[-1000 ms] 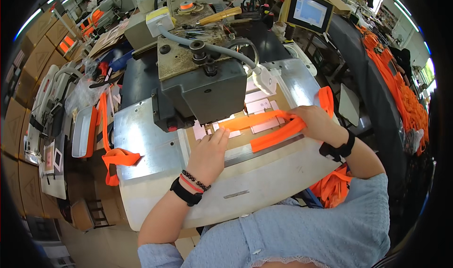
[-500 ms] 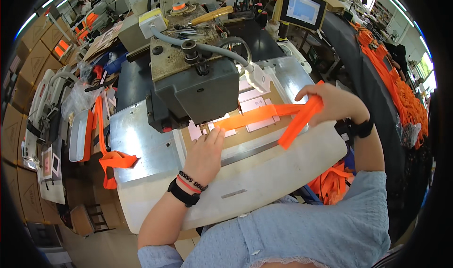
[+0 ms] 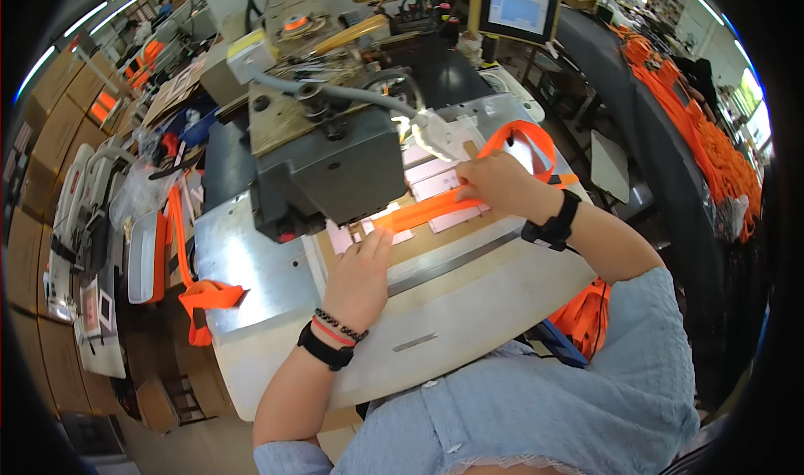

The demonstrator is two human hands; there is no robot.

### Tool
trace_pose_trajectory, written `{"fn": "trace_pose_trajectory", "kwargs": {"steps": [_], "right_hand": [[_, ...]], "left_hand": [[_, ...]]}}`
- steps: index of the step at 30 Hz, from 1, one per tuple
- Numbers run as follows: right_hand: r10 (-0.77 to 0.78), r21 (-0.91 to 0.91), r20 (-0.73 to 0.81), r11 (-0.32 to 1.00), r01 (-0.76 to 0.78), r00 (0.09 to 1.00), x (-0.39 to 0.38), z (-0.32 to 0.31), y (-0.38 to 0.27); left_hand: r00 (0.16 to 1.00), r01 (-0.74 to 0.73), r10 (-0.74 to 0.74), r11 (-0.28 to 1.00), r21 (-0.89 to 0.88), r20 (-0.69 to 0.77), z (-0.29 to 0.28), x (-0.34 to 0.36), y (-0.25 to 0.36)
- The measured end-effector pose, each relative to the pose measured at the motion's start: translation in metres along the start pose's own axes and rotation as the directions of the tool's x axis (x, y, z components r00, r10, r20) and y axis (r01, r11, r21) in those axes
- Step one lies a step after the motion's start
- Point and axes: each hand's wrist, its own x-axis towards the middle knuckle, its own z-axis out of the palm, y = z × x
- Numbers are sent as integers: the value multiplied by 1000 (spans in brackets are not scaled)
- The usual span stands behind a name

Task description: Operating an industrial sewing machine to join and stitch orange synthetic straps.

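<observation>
A bright orange webbing strap (image 3: 429,212) lies across the pale clamp plate (image 3: 430,182) of a sewing machine. My left hand (image 3: 358,276) rests with its fingers stretched out, the tips touching the strap's left end close to the machine head. Pinched in my right hand (image 3: 501,187) is the strap further to the right; part of the grip is hidden behind the fingers. Beyond that hand the strap curls up into a loop, and its tail rests near the table's right side. The grey-black sewing head (image 3: 331,172) covers the area just beyond my left fingertips.
A control screen (image 3: 517,10) stands at the back right. More orange strap (image 3: 209,295) hangs over the table's left edge, beside an orange-and-white tray (image 3: 147,257). Orange straps (image 3: 579,318) lie below the table's near right edge. A long orange pile (image 3: 712,157) covers the dark surface at right.
My right hand has moved left along the strap, closer to the machine head, and the strap's free part now forms a loop behind it. My left hand stays on the strap's left end.
</observation>
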Motion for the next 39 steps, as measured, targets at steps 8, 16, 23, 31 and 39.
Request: {"fn": "trace_pose_trajectory", "kwargs": {"steps": [8,16,23,31,39], "right_hand": [[-197,-180,-288,972,149,937,14,34,-60],[-98,648,73,761,28,993,33,-2,-34],[-57,647,305,745,-163,951,46,2,-30],[-81,646,438,721,-251,896,77,27,-35],[-110,615,327,779,-123,939,77,54,-29]], "left_hand": [[998,16,-15,1000,-16,61,-9,0,0],[1000,-6,6,1000,0,30,-6,1,0],[998,40,-40,999,0,52,-4,1,3],[996,63,-63,998,13,66,-10,0,6],[999,36,-35,998,-49,28,-13,-1,9]]}}
